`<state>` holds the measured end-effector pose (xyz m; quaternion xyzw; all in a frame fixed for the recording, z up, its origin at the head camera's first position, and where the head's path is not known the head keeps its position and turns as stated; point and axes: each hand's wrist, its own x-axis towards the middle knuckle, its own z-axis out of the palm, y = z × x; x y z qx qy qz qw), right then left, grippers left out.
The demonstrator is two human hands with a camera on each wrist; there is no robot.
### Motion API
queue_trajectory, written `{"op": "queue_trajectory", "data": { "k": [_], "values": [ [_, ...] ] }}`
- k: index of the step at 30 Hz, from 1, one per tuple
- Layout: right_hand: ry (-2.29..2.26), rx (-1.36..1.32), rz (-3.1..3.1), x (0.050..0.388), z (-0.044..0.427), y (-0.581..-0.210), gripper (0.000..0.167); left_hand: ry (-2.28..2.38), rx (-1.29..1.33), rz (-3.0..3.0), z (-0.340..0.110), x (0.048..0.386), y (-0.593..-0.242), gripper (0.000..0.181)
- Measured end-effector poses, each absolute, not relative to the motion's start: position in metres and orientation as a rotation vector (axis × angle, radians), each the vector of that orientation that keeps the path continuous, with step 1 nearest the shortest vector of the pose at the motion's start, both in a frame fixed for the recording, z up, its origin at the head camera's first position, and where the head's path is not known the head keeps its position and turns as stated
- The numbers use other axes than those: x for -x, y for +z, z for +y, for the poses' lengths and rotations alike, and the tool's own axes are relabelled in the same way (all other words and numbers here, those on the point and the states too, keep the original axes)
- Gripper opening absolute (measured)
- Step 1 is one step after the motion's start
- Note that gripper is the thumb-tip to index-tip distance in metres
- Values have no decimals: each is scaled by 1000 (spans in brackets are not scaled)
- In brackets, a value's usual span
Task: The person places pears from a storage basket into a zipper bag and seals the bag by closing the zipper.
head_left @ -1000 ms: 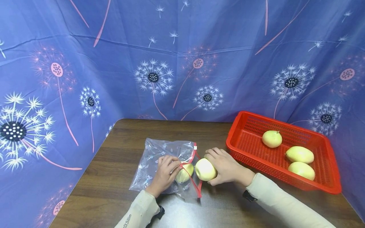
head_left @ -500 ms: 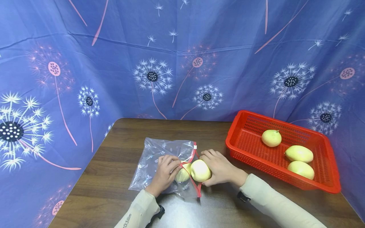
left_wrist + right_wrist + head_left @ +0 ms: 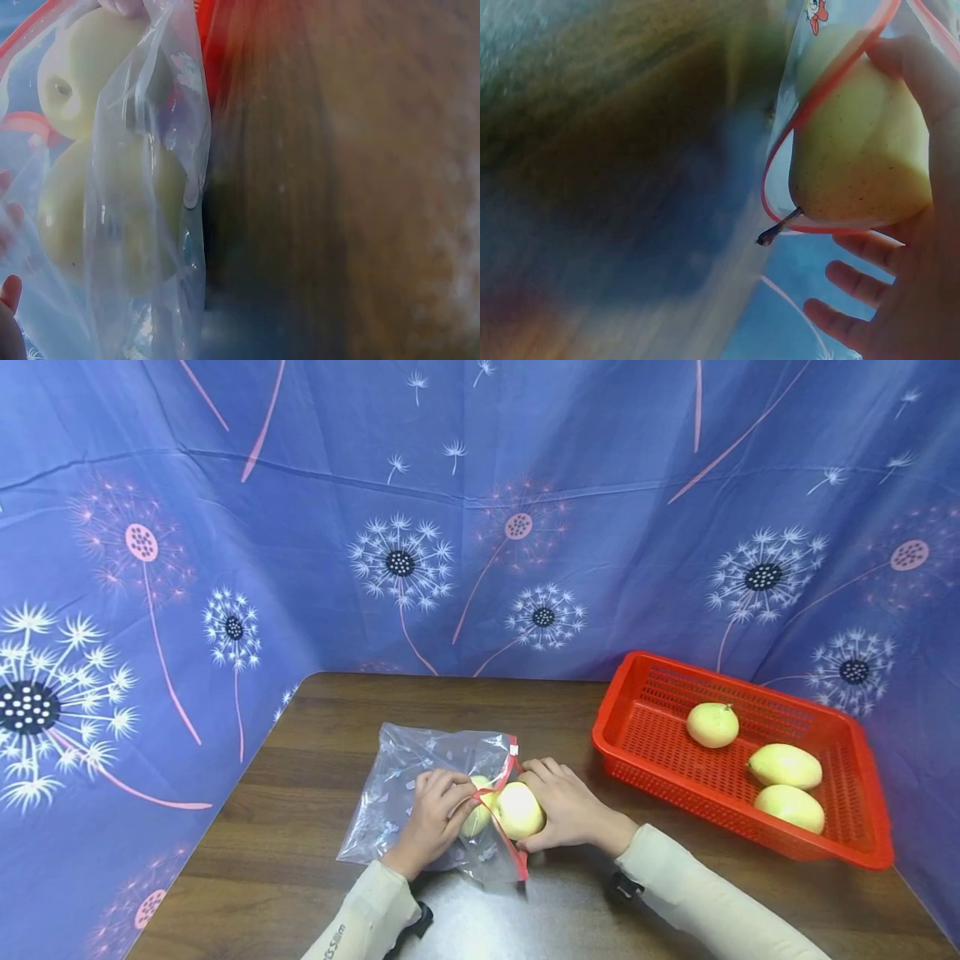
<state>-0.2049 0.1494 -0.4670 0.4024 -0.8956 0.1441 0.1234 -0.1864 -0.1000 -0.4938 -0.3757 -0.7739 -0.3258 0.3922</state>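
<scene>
A clear zip bag [image 3: 401, 768] with a red-edged mouth lies flat on the table, its mouth towards the right. My left hand [image 3: 431, 820] pinches the upper side of the mouth and lifts it a little. Inside the bag sits one pale yellow pear [image 3: 476, 821], partly hidden by plastic and fingers. My right hand [image 3: 568, 808] grips a second pear [image 3: 521, 811] in the mouth, touching the first. In the right wrist view that pear [image 3: 859, 150] shows its stem, with the red edge looping round it. Through the plastic, the left wrist view shows both pears [image 3: 64, 217].
A red perforated basket [image 3: 675, 787] stands at the right of the table, holding three more pears [image 3: 787, 766]. The brown wooden table [image 3: 337, 710] ends at the back against a blue dandelion-patterned cloth [image 3: 315, 560].
My right hand has moved left, carrying its pear from just outside the bag into the mouth. The left hand keeps its place on the bag's edge.
</scene>
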Motion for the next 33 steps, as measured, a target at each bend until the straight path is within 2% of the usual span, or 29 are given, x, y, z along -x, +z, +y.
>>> {"op": "queue_trajectory", "data": {
  "k": [19, 33],
  "values": [
    [478, -1066, -2572, 208, 130, -477, 70, -839, 950, -1976, -99, 187, -495, 32],
    [543, -980, -2548, 212, 117, -490, 87, -813, 940, -1961, -97, 188, -493, 32]
  ]
}}
